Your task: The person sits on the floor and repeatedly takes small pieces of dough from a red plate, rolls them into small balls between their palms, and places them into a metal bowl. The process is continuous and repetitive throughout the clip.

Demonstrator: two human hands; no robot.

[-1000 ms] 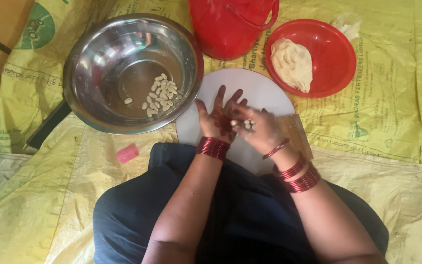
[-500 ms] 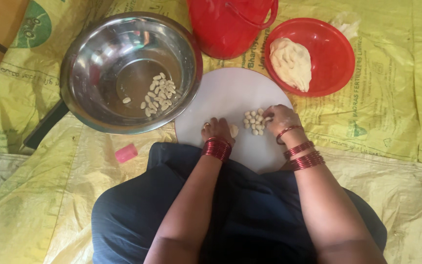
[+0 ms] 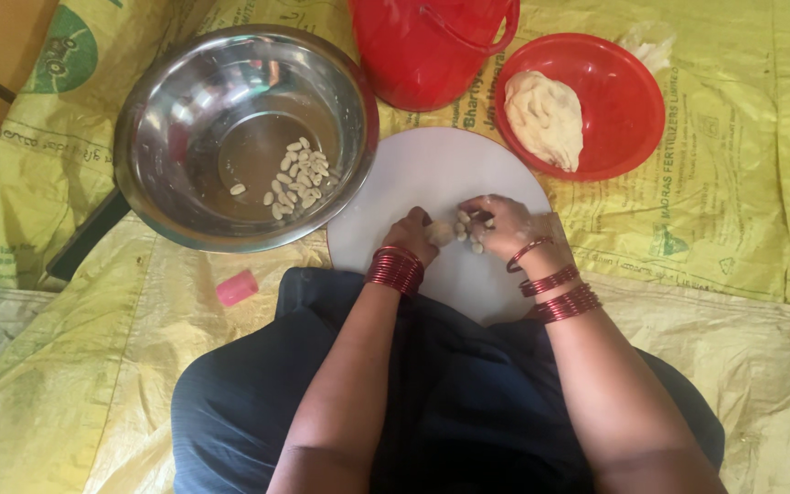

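Both hands rest on a round white board (image 3: 422, 174) in front of my lap. My left hand (image 3: 413, 234) is curled over a small lump of pale dough (image 3: 438, 232). My right hand (image 3: 505, 226) has its fingers bent around several small pale dough pieces (image 3: 464, 225) lying on the board between the two hands. Red bangles ring both wrists. A steel bowl (image 3: 176, 110) to the left holds several more small dough pieces (image 3: 296, 176).
A red plate (image 3: 624, 101) with a large mound of dough (image 3: 546, 117) sits at the upper right. A red lidded pot (image 3: 422, 46) stands behind the board. A small pink object (image 3: 236, 287) lies on the yellow sacking (image 3: 733, 183) by my left knee.
My palms were open and raised above the board a second ago; they have come down and closed together over the small dough pieces.
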